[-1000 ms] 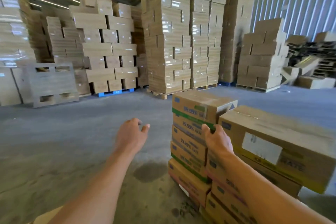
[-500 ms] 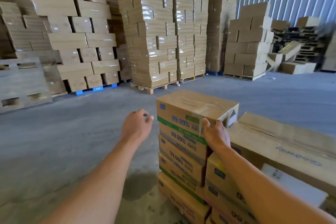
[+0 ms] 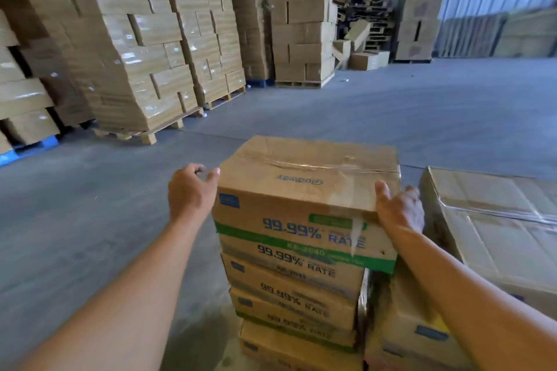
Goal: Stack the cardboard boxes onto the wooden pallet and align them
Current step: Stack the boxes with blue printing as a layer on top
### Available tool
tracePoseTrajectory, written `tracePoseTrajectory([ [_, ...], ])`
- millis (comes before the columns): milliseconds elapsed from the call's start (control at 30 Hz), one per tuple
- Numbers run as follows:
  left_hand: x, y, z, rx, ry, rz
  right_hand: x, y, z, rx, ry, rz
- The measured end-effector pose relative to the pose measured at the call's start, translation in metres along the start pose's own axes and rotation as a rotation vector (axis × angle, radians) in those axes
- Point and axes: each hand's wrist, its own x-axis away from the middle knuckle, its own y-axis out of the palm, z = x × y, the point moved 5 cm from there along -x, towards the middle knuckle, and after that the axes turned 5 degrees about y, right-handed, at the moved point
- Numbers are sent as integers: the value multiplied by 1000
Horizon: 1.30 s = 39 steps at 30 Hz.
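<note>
A column of several cardboard boxes printed "99.99% RATE" (image 3: 292, 280) stands right in front of me. The top box (image 3: 304, 178), sealed with clear tape, sits slightly askew on it. My left hand (image 3: 190, 193) is at the box's upper left corner with fingers curled apart and the thumb just at the edge. My right hand (image 3: 398, 208) presses the box's right side, thumb on the front and fingers around the corner. A larger taped box (image 3: 488, 220) lies to the right, with another box (image 3: 413, 331) lower between them. The pallet under the column is hidden.
Tall film-wrapped pallet loads (image 3: 135, 39) line the back left on wooden pallets. A shorter box stack (image 3: 301, 24) and a heap of empty pallets (image 3: 364, 12) stand at the back against the corrugated wall. Grey concrete floor (image 3: 90, 220) stretches to my left.
My view has swung right and closer, bringing the column to centre. My left hand has moved from the open air to the top box's left corner. My right hand has slid to its right side.
</note>
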Motion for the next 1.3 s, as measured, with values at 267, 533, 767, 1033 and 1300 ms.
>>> tracePoseTrajectory([
  [267, -60, 98, -63, 215, -205, -227, -22, 15, 31, -285, 266, 12],
  [533, -72, 143, -124, 818, -609, -489, -17, 23, 46, -396, 453, -137],
  [767, -53, 85, -104, 846, -572, -406, 7, 3, 5, -378, 337, -189],
  [1033, -47, -64, -54, 921, -462, -215, 57, -30, -91, -431, 184, -355],
  [1300, 75, -221, -104, 995, -464, 185, 141, 11, -112, -333, 65, -763],
])
